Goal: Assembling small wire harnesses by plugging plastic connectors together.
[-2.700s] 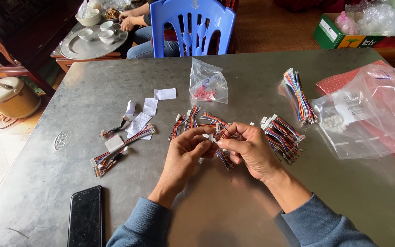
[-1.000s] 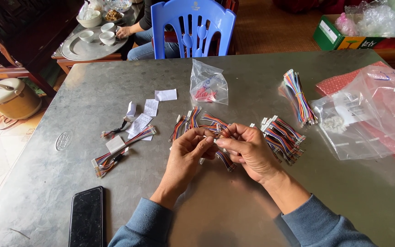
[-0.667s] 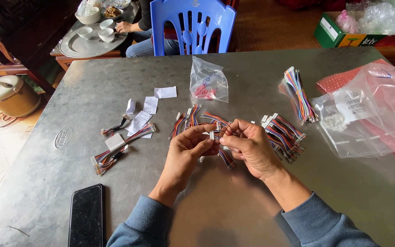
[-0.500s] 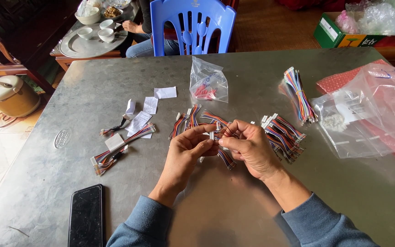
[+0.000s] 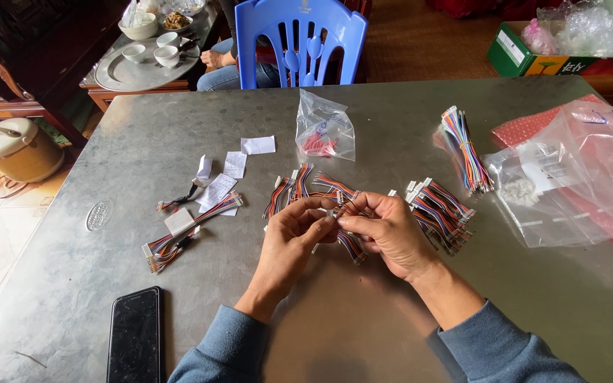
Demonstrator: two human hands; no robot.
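My left hand [image 5: 294, 237] and my right hand [image 5: 386, 230] meet over the middle of the grey metal table [image 5: 363, 312]. Both pinch one short multicoloured ribbon cable [image 5: 350, 245] with a small white connector between the fingertips. Its loose end hangs under my right palm. Just behind my hands lie several more of these cables [image 5: 299, 189]. A pile of them [image 5: 440, 208] lies to the right of my right hand.
A black phone [image 5: 135, 334] lies front left. Labelled cables [image 5: 182, 230] and white paper slips [image 5: 234, 164] are at the left. A small clear bag with red parts [image 5: 325, 131], a tied cable bundle [image 5: 464, 149] and large plastic bags [image 5: 576, 177] lie behind and right. A blue chair [image 5: 299, 42] stands beyond.
My hands have stayed over the same spot, with only the fingers shifting slightly on the cable and connector. The view has drifted a little.
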